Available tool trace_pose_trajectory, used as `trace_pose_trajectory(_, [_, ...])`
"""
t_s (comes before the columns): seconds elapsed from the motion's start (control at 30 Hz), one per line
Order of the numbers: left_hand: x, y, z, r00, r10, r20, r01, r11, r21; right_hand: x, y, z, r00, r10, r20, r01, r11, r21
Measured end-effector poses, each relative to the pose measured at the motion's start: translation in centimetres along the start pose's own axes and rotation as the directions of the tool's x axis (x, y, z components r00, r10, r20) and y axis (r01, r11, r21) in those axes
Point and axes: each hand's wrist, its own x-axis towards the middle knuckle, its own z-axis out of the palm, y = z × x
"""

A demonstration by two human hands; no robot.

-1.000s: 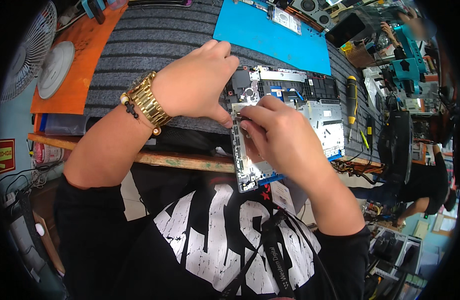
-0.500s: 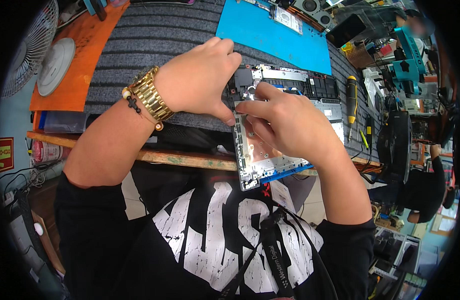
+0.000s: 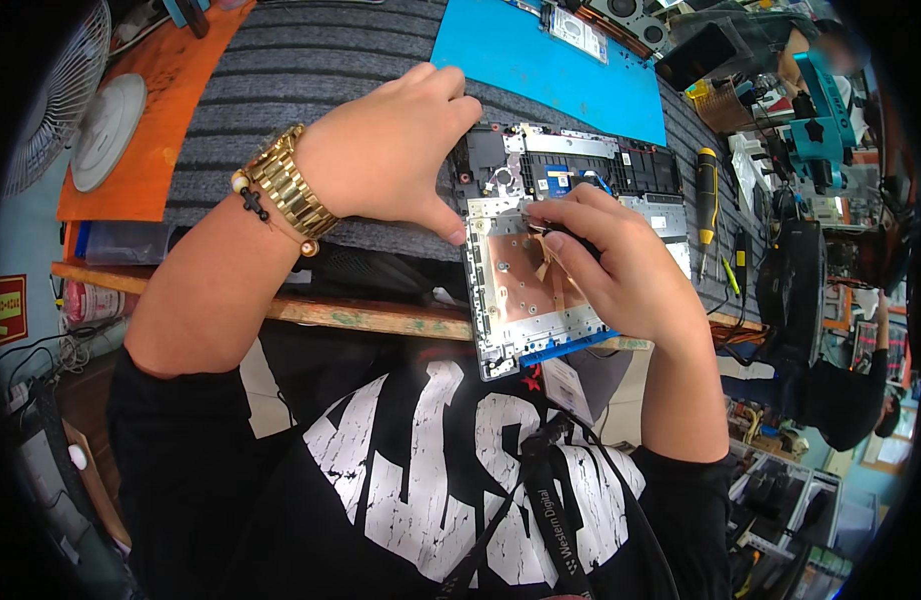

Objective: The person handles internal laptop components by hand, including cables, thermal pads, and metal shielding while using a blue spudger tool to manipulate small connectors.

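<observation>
An opened laptop chassis, with bare metal, black plastic and a copper-coloured sheet, lies tilted over the bench's front edge. My left hand holds its left side, the thumb against the edge and the fingers bent around the far corner. Over the middle of the chassis, my right hand is closed in a pinch. Between its thumb and forefinger shows a small dark and silvery piece, too small to name. Brownish strips, probably ribbon cable, run below those fingertips.
A blue mat lies at the back with a hard drive on it. On the right are a yellow-black screwdriver and a green-tipped pen-like tool. A fan stands left. Another person is at far right.
My right hand has moved right and nearer, off the chassis's left part, uncovering the round part and more of the copper-coloured sheet. My left hand stays at the left edge.
</observation>
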Motion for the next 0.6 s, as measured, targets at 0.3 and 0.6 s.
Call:
trace_pose_trajectory(0.3, [0.0,-0.3,-0.3,0.997,-0.036,0.073,0.035,0.999,0.007,-0.5,0.4,1.7,0.985,0.099,-0.138,-0.097,0.995,0.025])
trace_pose_trajectory(0.6, [0.0,-0.3,-0.5,0.996,-0.026,0.082,0.025,1.000,0.009,0.5,0.0,2.3,0.963,0.169,-0.211,-0.164,0.986,0.042])
